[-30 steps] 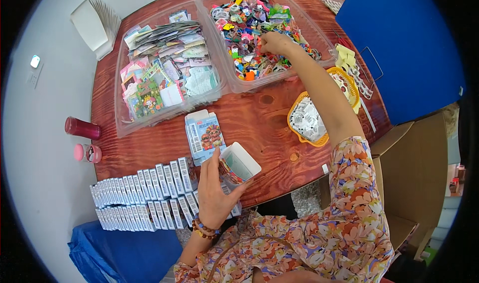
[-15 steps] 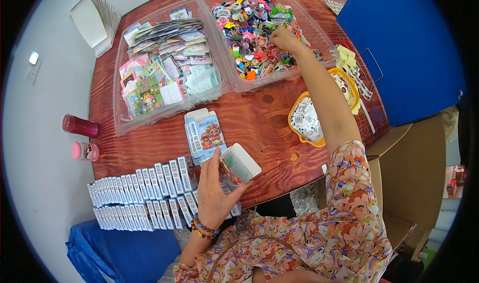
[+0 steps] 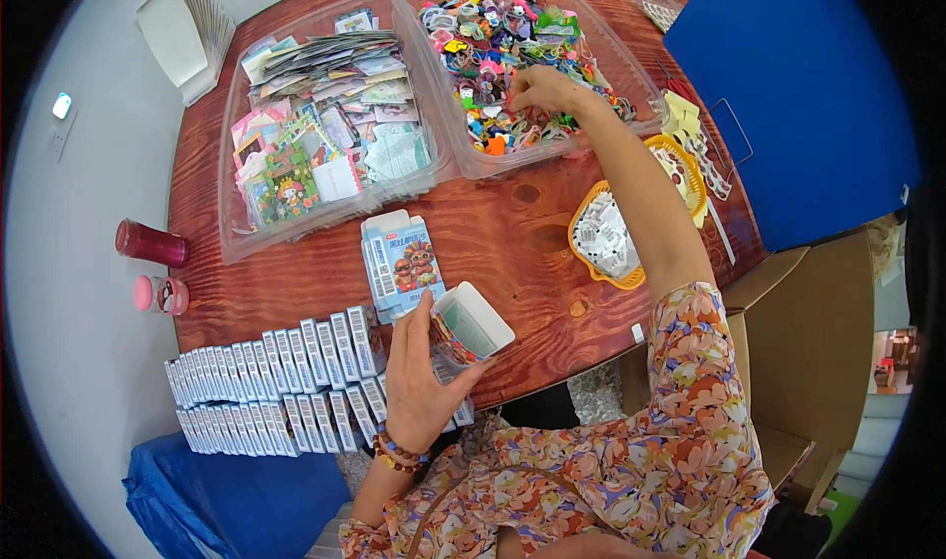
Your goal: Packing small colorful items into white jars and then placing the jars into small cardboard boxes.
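My left hand (image 3: 422, 382) is closed round a small open cardboard box (image 3: 475, 321), tilted so that its open end faces up and right. Some pale green material shows inside the box. Reaching far forward, my right hand (image 3: 547, 91) dips among the small colourful trinkets (image 3: 493, 62) in the right-hand clear plastic bin (image 3: 473, 172). Its fingers are bent down and pressed together; what they hold, if anything, is hidden. Just beyond the left hand lies a flat blue printed box (image 3: 399, 259) with cartoon figures on it.
Left of that bin, another clear bin (image 3: 236, 244) holds cards and paper packets. Two rows of filled-looking boxes (image 3: 286, 362) stand at the near left. Yellow baskets (image 3: 574, 239) with small white packets sit under my right forearm. Jars (image 3: 153, 244) stand at the left edge; a blue panel (image 3: 798, 106) rises at right.
My right hand has shifted slightly left and nearer within the trinket bin. My left hand still holds the box in about the same place.
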`<state>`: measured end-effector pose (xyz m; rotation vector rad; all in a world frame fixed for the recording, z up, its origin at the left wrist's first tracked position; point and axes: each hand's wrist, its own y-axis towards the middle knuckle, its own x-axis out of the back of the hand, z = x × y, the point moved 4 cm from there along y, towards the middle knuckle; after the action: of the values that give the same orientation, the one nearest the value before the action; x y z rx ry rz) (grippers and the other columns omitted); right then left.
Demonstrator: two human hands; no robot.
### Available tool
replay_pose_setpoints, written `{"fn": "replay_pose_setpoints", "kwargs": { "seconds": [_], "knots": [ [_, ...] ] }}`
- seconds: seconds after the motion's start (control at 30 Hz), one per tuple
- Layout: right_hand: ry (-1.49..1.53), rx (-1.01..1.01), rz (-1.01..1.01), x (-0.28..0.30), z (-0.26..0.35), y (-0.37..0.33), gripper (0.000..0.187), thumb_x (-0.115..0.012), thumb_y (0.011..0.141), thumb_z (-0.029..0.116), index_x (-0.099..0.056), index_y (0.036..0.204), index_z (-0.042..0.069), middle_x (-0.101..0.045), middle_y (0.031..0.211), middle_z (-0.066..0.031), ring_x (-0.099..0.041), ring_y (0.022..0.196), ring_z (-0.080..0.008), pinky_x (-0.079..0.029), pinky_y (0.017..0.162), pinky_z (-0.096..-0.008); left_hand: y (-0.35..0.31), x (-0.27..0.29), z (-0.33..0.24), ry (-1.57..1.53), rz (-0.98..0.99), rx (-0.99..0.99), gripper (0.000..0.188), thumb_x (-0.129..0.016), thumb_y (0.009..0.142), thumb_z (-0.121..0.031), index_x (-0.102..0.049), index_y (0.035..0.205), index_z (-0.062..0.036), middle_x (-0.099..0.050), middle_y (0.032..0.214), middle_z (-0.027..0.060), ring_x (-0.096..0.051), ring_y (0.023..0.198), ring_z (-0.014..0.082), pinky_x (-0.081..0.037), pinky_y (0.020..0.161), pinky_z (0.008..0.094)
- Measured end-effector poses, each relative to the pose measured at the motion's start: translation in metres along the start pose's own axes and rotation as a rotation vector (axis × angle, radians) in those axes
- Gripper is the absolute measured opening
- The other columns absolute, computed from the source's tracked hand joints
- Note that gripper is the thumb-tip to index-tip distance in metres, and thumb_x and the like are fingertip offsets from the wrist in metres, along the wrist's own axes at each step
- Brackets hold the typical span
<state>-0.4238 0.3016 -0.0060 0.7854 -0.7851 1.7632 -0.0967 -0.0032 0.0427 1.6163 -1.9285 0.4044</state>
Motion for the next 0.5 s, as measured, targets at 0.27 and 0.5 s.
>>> {"fn": "replay_pose_setpoints", "kwargs": {
  "seconds": [0.27,0.5],
  "knots": [
    [-0.15,-0.214,-0.152,0.05,-0.037,-0.022,0.019,-0.073,0.078,0.014,-0.07,0.092,0.0,-0.071,0.078,-0.0123,-0.068,0.06,-0.0193,-0.053,0.056,-0.0337,0.0,0.001,0.001,0.005,0.008,-0.007,0.094,-0.09,0.07,-0.02,-0.04,0.146,0.0016,-0.054,0.127,0.0194,-0.057,0.116,0.0341,-0.048,0.098,0.0418],
    [-0.411,-0.006,-0.089,0.025,-0.046,-0.029,0.026,-0.075,0.074,0.02,-0.074,0.093,0.002,-0.072,0.084,-0.0173,-0.07,0.068,-0.0259,-0.054,0.063,-0.0372,-0.007,-0.005,0.0,0.024,0.027,-0.018,0.092,-0.089,0.071,-0.02,-0.04,0.147,-0.0002,-0.054,0.126,0.0171,-0.059,0.112,0.031,-0.053,0.089,0.0384]
  ]
}}
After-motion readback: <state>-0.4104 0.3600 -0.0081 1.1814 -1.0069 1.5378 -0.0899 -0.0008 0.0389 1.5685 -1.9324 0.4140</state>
